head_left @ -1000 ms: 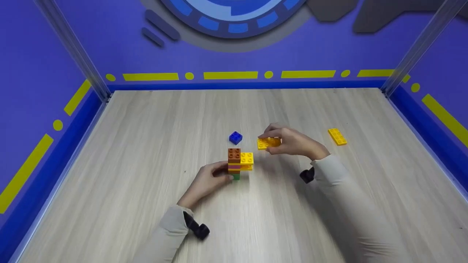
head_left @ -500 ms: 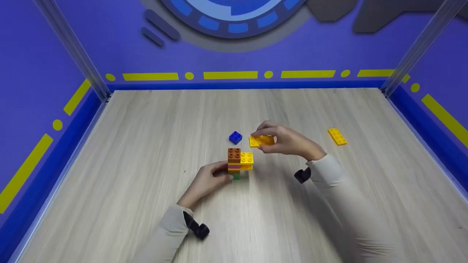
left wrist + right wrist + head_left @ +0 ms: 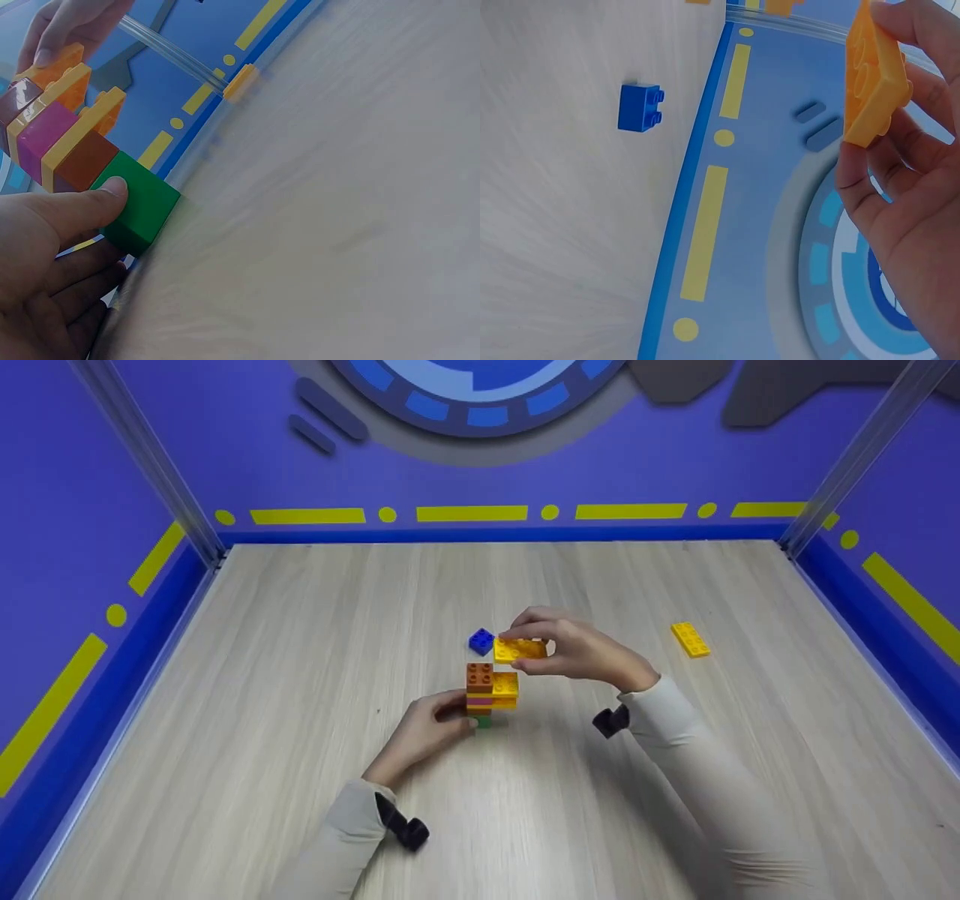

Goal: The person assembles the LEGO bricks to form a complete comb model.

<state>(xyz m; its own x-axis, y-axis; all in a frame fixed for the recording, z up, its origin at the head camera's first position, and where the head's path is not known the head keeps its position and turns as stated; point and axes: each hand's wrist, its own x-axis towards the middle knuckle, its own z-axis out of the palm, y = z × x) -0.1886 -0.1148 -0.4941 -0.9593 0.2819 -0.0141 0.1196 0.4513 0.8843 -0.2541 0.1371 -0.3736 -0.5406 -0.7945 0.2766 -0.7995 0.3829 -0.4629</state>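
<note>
My left hand (image 3: 427,731) grips the foot of a toy brick stack (image 3: 480,679) standing on the table, thumb against its green brick (image 3: 142,206). Above the green come a brown brick (image 3: 86,161), a yellow plate, a magenta brick (image 3: 46,139), another yellow plate and a brown brick (image 3: 480,669) on top. Both yellow plates jut out to the right. My right hand (image 3: 581,649) pinches a loose yellow studded plate (image 3: 877,82) between thumb and fingers. In the head view it appears just beyond the stack's top, off the table.
A small blue brick (image 3: 481,641) sits on the table behind the stack. Farther right lies another yellow plate (image 3: 690,639). Blue patterned panels (image 3: 480,487) wall in the wooden table (image 3: 300,645) at the back and both sides.
My right hand has carried the yellow plate leftward, closer to the stack; in the head view it now reaches the blue brick's edge. My left hand and the stack have stayed put.
</note>
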